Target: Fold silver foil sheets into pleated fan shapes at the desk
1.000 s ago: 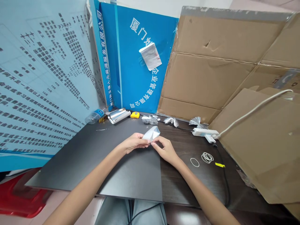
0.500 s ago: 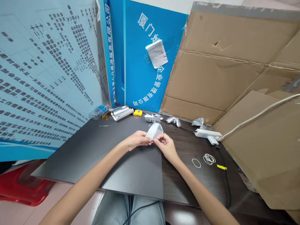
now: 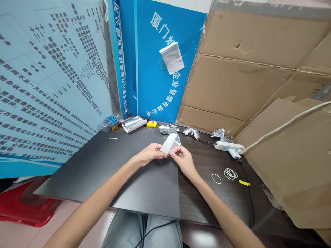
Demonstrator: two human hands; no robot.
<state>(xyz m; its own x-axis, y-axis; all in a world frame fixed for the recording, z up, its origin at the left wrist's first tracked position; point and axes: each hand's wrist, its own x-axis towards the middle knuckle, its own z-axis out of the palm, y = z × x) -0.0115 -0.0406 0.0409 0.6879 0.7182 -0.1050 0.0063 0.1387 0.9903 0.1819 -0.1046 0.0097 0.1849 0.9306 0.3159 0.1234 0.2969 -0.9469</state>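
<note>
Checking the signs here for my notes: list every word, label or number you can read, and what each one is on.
"厦门": white lettering at the top of the blue board
"人力资源服务有限公司": the darker blue strip along that board's left edge
"有限公司": the end of the curved white lettering low on the blue board
"十二": the light-blue printed poster
Too small or warped to read: the poster's remaining lines, and the water bottle label.

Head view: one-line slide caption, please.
Left hand and right hand hold a folded white sheet over a black board.
</note>
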